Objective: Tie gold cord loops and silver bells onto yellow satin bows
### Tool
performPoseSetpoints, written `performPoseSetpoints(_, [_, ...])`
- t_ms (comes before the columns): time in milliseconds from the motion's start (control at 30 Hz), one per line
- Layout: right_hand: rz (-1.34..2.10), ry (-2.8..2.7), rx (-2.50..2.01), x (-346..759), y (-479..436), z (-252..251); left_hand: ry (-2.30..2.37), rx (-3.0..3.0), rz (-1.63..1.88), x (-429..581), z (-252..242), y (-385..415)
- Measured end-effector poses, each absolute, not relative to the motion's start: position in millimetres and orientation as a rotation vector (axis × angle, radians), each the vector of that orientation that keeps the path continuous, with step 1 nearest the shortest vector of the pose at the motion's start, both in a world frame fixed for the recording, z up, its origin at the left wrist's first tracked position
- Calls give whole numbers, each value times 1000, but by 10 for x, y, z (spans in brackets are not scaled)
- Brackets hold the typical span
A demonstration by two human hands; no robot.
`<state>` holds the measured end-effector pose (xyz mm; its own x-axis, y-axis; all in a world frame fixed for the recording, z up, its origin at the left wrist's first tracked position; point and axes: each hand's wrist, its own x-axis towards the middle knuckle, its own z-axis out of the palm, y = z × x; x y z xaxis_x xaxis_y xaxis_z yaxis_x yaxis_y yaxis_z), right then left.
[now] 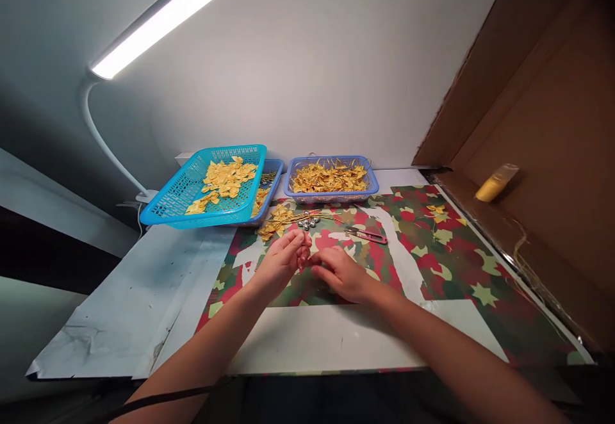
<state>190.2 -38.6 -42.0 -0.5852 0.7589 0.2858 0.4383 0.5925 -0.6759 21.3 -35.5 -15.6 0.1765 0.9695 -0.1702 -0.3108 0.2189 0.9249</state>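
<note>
A cluster of small, round, shiny silver beads (pixel 308 223) lies on the counter (pixel 336 341), just beyond the fingertips of the left hand (pixel 284 257). The grip of that hand is narrow, thumb and forefinger drawn together; whether it holds a small piece cannot be told. The right hand (pixel 343 275) is just beside it, palm down, fingers bent and thumb near the forefinger; whether its grip holds anything cannot be told either.

Immediately left of the beads is a loose pile of yellow ribbon bows (pixel 276 220), with thin gold-coloured strands (pixel 314 216) extending rightward from it behind the beads. A pair of small thread snips with pinkish handles (pixel 368 236) lies to the right of the beads, beyond the right hand.

Behind the beads stands a periwinkle-blue plastic basket (pixel 331 197), filled with yellow bows and gold ties. To the left, a turquoise perforated plastic basket (pixel 161 206) sits tilted over a second blue basket (pixel 273 195); both contain yellow pieces.

Under the hands, a red, green and cream patterned sheet (pixel 461 270) covers part of the white counter. A single yellow bow (pixel 436 209) lies near its far right corner. Further right, a clear container with yellow contents (pixel 494 184) stands tilted against brown cardboard (pixel 552 104). A lit white bar lamp (pixel 173 20) overhangs the left side.
</note>
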Motion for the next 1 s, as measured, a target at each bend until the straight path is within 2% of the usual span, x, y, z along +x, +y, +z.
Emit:
performPoseSetpoints(233, [680, -2271, -948, 2047, -308, -402, 1179, 1021, 1149, 98, -340, -315])
performPoseSetpoints(533, [433, -2238, -1000, 2186, -267, -398, 1605, 1655, 1026, -19, -482, -323])
performPoseSetpoints(800, [341, -2194, -974, 2266, -262, -323, 1696, 1990, 800, 5, -466, -299])
performPoseSetpoints(1000, [343, -2221, -970, 2267, -277, -306, 1636, 2007, 812, 33, -361, -268])
